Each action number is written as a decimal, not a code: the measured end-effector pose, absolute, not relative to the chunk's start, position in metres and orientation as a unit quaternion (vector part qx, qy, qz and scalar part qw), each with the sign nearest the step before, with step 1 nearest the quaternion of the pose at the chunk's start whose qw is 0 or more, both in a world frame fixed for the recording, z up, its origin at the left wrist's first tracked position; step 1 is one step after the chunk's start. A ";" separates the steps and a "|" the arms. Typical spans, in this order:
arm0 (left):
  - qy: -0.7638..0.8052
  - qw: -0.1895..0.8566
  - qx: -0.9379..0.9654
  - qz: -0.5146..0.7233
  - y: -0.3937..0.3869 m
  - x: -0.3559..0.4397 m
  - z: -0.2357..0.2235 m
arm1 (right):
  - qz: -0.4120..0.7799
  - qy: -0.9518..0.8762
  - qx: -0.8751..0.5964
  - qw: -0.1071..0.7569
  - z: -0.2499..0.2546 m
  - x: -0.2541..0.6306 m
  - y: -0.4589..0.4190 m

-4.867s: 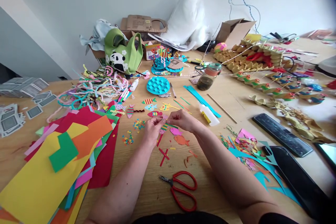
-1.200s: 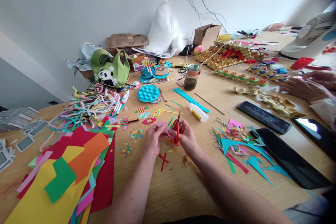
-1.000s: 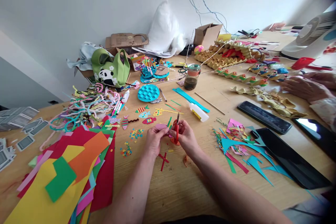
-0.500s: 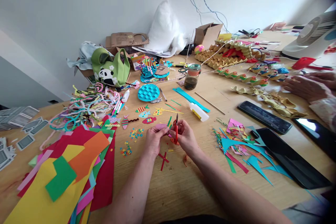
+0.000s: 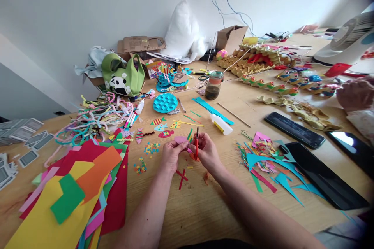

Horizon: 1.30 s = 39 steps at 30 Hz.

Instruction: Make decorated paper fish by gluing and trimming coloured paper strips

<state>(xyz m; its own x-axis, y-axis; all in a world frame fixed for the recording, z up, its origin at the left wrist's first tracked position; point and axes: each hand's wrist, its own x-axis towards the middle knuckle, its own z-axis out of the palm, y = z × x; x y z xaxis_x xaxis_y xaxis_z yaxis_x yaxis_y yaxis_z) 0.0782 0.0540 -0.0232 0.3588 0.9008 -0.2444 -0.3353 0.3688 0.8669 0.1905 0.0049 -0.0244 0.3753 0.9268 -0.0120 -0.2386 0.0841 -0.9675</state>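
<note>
Wall (image 5: 122, 4): pale, well beyond the fingers.
Wooden table (image 5: 175, 221): crowded, reaching out on every side of the fingers.
Right hand (image 5: 207, 151): closed around the scissors, thumb and fingertips drawn in near the left hand.
Left hand (image 5: 171, 155): thumb and fingertips pinched together on the paper piece.
Scissors (image 5: 196, 148): red handles, dark slim blades pointing up and away from the body; how far the blades part, I cannot tell.
Pinkish-purple paper piece (image 5: 180, 139): small, smooth, rounded at its free edge, held up off the table between the left fingers, just beside the scissors.
Coloured paper sheets (image 5: 41, 206): yellow uppermost in front, overlapping, left of the fingers.
Pipe cleaners (image 5: 96, 118): tangled, beyond the sheets, left of the fingers.
Another person's hand (image 5: 355, 95): far right of the fingers.
Turquoise disc (image 5: 165, 103): scalloped, beyond the fingers.
Glue bottle (image 5: 221, 125): lying down, right of and beyond the fingers.
Red paper fish (image 5: 166, 134): spotted, near the left fingertips.
Crossed red strips (image 5: 182, 179): on the body side of the fingers.
Orange paper piece (image 5: 193, 156): below the fingers, partly hidden by the right hand and scissors.
Confetti (image 5: 152, 148): two loose clusters left of the fingers.
</note>
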 end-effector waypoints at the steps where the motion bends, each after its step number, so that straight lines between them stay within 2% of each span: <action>1: 0.380 0.734 0.373 0.422 0.054 0.078 -0.024 | 0.447 -0.336 -0.506 0.656 -0.024 0.190 0.005; 16: 0.364 0.734 0.377 0.433 0.052 0.079 -0.025 | 0.426 -0.343 -0.525 0.652 -0.018 0.193 0.004; 21: 0.349 0.755 0.315 0.458 0.058 0.076 -0.022 | 0.429 -0.337 -0.537 0.643 -0.011 0.192 0.003; 32: 0.346 0.780 0.165 0.495 0.066 0.068 -0.019 | 0.567 -0.383 -0.571 0.454 -0.016 0.187 -0.003; 39: 0.350 0.776 0.166 0.499 0.065 0.070 -0.021 | 0.574 -0.408 -0.568 0.427 -0.015 0.184 -0.004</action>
<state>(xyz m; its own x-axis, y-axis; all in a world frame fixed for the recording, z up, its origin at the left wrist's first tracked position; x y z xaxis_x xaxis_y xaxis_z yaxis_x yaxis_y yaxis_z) 0.0696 0.0648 -0.0206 0.2578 0.8893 -0.3778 -0.6575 0.4480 0.6058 0.1844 -0.0045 -0.0148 0.0092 0.9527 -0.3039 -0.0268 -0.3035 -0.9524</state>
